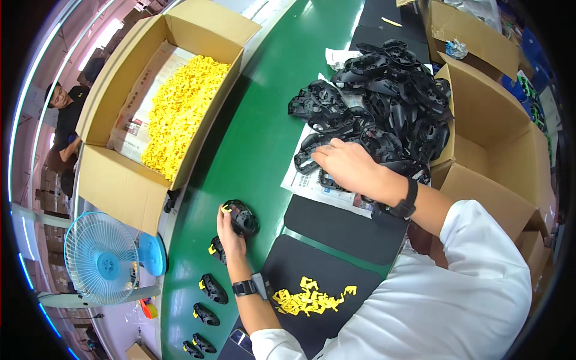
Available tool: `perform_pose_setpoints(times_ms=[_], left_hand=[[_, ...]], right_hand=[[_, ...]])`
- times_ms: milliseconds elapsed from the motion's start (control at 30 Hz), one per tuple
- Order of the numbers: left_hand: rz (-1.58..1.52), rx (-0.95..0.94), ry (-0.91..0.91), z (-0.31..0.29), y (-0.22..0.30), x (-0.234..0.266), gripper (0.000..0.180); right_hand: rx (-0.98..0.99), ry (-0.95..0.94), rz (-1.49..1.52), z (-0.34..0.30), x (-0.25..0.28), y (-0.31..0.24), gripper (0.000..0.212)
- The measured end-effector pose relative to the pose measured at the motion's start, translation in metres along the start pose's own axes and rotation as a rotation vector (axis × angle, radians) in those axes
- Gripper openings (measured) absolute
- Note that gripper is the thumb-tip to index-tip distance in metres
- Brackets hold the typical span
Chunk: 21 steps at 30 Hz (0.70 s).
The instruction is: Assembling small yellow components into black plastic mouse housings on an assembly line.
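Note:
My left hand is curled along the left side of a black plastic shell over the green surface. A small yellow plastic piece shows at that shell's upper left edge, by my fingertips. My right hand reaches to the near left edge of a heaped pile of black plastic shells. Its fingers are bent down onto one black shell there, and the fingertips are partly hidden. Below my left hand, several black shells with yellow pieces lie in a row. Loose yellow pieces lie on a black mat.
A large cardboard box at the left holds a mass of yellow pieces. A blue fan stands below it. Newspaper lies under the shell pile. At the right stands an open cardboard box. Another person is at far left.

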<state>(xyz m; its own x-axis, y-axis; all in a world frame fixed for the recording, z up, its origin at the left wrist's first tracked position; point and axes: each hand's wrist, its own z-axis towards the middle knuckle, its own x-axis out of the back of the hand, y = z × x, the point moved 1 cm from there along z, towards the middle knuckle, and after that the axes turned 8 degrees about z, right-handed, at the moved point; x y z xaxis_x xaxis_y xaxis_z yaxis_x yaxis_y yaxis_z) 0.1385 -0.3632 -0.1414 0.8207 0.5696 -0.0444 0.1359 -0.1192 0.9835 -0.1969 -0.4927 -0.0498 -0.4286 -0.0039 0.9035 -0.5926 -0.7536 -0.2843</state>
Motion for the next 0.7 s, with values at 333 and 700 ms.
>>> perform_pose_setpoints(times_ms=[333,700], left_hand=[[0.459,-0.341,0.251,-0.079,0.035,0.025,0.038],[0.29,-0.369,0.121,-0.208,0.051,0.037,0.03]], right_hand=[[0.03,-0.076,-0.045,0.015,-0.027,0.009,0.008],[-0.22,-0.024,-0.161,0.051,-0.004,0.065,0.029]])
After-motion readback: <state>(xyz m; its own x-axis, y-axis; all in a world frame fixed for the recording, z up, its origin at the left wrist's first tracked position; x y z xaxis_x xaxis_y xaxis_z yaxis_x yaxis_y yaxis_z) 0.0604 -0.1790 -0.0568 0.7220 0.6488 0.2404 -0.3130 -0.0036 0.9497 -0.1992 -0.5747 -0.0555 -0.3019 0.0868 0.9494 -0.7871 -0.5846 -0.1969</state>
